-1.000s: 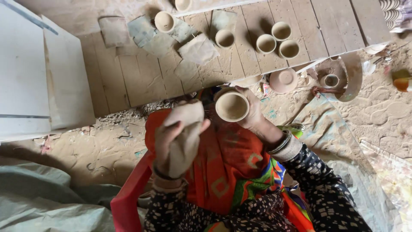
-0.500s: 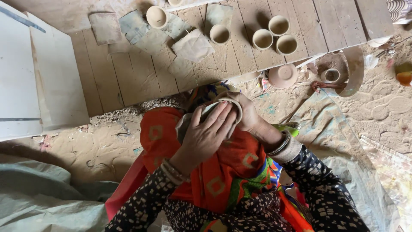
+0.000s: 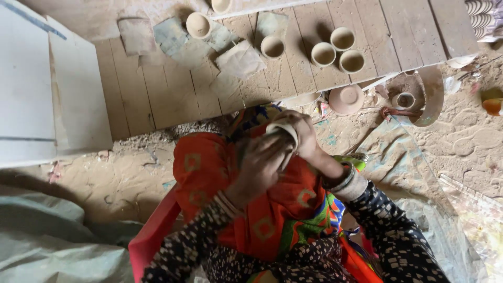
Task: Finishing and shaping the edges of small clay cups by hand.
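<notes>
Over the orange-clad lap, the right hand (image 3: 304,139) cradles a small unfired clay cup (image 3: 283,132), fingers wrapped round it, while the left hand (image 3: 257,167) presses flat against it; looks light, crumbly, best gripped by the wall

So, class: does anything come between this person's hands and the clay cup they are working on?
Nothing visible does. The right hand grips the clay cup directly, and the left hand presses against its near side. No cloth or tool shows between palms and clay, though the fingers hide most of the cup.
</notes>
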